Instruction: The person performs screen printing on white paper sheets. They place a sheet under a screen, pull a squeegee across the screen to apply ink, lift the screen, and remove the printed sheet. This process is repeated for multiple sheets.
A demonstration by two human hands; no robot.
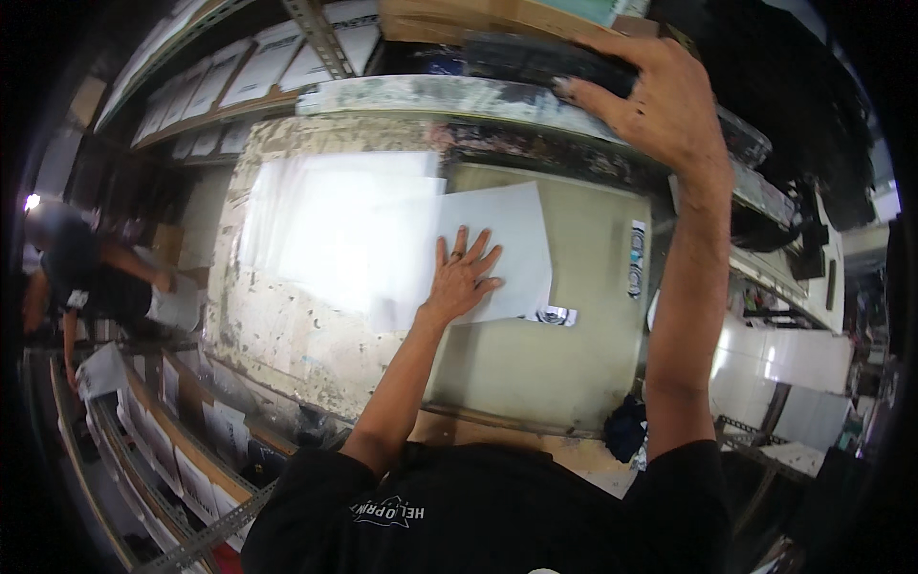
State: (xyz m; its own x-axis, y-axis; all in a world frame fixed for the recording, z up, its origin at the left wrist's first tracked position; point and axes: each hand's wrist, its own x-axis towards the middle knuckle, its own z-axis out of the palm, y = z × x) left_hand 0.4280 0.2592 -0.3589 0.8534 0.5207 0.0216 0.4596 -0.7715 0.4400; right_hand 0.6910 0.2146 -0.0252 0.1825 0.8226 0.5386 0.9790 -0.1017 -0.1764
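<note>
Black shirt fabric (478, 517) is filling the lower edge, nearest the lens. Beyond it, a stained worktable (287, 316) is being used, with white sheets overlapping on its pale surface. One white paper sheet (512, 230) is being pressed flat under the left hand (461, 277), fingers spread open and nothing clamped. Higher up, a raised dark frame (535, 57) is being gripped along its edge by the right hand (660, 100), well apart from the sheet. At far left, another person (81, 277) is being seen bending.
</note>
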